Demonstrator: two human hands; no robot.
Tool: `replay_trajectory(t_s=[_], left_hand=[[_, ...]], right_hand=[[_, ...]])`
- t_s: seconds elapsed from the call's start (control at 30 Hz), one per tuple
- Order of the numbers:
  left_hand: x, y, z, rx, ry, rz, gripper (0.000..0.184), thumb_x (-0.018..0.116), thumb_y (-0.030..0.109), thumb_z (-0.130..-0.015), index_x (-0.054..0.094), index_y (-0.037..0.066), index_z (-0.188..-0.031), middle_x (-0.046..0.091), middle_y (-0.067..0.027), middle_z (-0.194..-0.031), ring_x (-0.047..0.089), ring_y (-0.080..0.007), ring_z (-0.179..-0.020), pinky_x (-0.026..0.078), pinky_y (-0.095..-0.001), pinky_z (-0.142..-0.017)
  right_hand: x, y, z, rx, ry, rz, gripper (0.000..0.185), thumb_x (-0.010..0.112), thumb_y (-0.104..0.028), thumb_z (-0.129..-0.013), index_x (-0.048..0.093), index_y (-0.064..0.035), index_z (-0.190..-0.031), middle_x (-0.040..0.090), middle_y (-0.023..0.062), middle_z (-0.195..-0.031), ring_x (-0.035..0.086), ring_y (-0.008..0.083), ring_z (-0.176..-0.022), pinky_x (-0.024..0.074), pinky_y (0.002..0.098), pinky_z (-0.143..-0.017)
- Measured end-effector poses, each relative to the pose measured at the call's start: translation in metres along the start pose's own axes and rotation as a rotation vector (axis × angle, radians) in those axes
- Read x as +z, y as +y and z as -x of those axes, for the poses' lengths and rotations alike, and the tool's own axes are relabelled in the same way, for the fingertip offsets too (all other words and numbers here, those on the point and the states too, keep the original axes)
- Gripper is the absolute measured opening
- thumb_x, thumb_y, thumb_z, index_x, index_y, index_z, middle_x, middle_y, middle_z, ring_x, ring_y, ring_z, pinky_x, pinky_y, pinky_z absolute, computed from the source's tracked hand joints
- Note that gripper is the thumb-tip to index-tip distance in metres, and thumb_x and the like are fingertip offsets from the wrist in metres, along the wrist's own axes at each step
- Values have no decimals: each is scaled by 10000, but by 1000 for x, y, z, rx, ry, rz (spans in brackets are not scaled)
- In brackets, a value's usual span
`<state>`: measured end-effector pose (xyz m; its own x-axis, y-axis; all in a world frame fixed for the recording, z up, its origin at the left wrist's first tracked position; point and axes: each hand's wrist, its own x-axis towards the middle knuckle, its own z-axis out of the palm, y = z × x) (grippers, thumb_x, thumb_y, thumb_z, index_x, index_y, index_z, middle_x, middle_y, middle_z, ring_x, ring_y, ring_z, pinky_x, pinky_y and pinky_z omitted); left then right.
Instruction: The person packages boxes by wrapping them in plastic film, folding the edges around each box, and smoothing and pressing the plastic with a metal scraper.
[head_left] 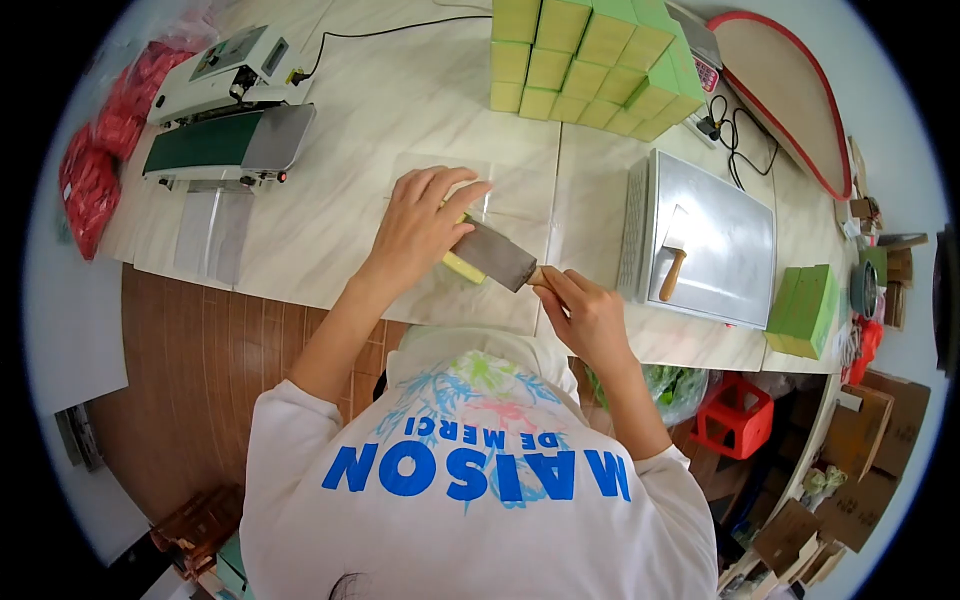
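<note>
Right hand: My right hand (588,315), at four o'clock from the blade, was wrapped firmly round a short pale-wood handle (541,276).
Blade: That handle carried a broad, rectangular, dull-grey metal blade (495,252), slanting from ten o'clock to four.
Left hand: My left hand (410,212) sat at ten o'clock, fingers arched and half spread, thumb beside the blade's far end; whether it pinched anything or merely rested, I could not tell.
Bar: A smooth, straight-edged, yellow-green bar (463,267) lay partly covered by the blade, its near end showing at eight o'clock; my fingers and the metal hid the rest.
Film: Thin, clear, glossy plastic film (518,198) lay flat at one o'clock, just beyond the blade.
Tabletop: All this was on a pale, smooth, marble-veined tabletop (370,130).
Boxes: A stepped stack of light-green rectangular boxes (590,70) rose at one o'clock.
Steel: At three o'clock stood a shiny, flat-topped silver metal case (740,215), bearing a small wooden-handled scraper (673,275).
Machine: A white-and-grey machine with a dark-green flat bed (205,145) stood at ten o'clock, well apart from my hands.
</note>
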<state>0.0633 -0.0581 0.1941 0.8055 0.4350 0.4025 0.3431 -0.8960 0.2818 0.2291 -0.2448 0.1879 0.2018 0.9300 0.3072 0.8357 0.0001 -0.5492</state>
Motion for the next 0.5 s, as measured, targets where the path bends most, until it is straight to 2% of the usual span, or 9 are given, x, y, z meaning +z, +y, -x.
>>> replay_trajectory(t_s=[0.1, 0.13, 0.2, 0.3, 0.4, 0.43, 0.5], left_hand=[[3, -3, -9, 118, -24, -54, 194, 709, 148, -778, 626, 113, -950, 595, 2, -1149, 499, -214, -1184, 319, -447, -1084], [5, -6, -9, 123, -23, -51, 194, 709, 148, -778, 626, 113, -950, 595, 2, -1149, 499, -214, -1184, 319, -447, -1084], [9, -17, -6, 136, -122, 20, 110, 704, 131, -780, 633, 106, -860, 630, 13, -1026, 547, -175, -1132, 312, -466, -1099], [5, -18, 1, 190, -133, 9, 66, 695, 116, -788, 629, 110, -797, 645, 18, -941, 585, -151, -1076, 320, -473, -1092], [6, -16, 12, 190, -161, 39, 66, 680, 101, -797, 620, 113, -771, 640, 19, -911, 595, -151, -1057, 319, -470, -1093], [5, -18, 13, 208, -170, 40, 66, 680, 101, -797, 620, 113, -771, 640, 19, -911, 595, -151, -1057, 319, -470, -1093], [3, -20, 16, 215, -190, 14, 154, 696, 139, -800, 645, 98, -939, 637, -24, -1052, 551, -204, -1157, 294, -471, -1115]], right_hand=[[0, 1, -1, -7, -18, 19, 125, 669, -148, -861, 644, -86, -967, 584, 56, -657, 575, 255, -530, 450, 357, -474], [0, 1, -2, -8, -26, 30, 116, 663, -155, -866, 642, -95, -963, 585, 54, -659, 577, 255, -531, 452, 356, -473], [-1, 1, -2, 11, -26, 34, 109, 661, -158, -867, 643, -102, -959, 591, 52, -664, 580, 256, -536, 453, 356, -473], [0, 1, -2, 36, -16, 32, 101, 663, -166, -865, 647, -115, -951, 606, 48, -676, 588, 258, -546, 456, 354, -475], [-2, -4, -3, 67, 32, 6, 93, 670, -176, -861, 657, -118, -933, 622, 44, -689, 597, 260, -559, 459, 351, -481], [-3, -6, -2, 69, 35, -18, 89, 673, -181, -859, 662, -116, -918, 629, 43, -695, 601, 262, -566, 462, 350, -484], [-1, 1, 0, 89, 0, -52, 96, 679, -176, -851, 673, -108, -918, 641, 49, -712, 601, 272, -575, 467, 347, -492]])
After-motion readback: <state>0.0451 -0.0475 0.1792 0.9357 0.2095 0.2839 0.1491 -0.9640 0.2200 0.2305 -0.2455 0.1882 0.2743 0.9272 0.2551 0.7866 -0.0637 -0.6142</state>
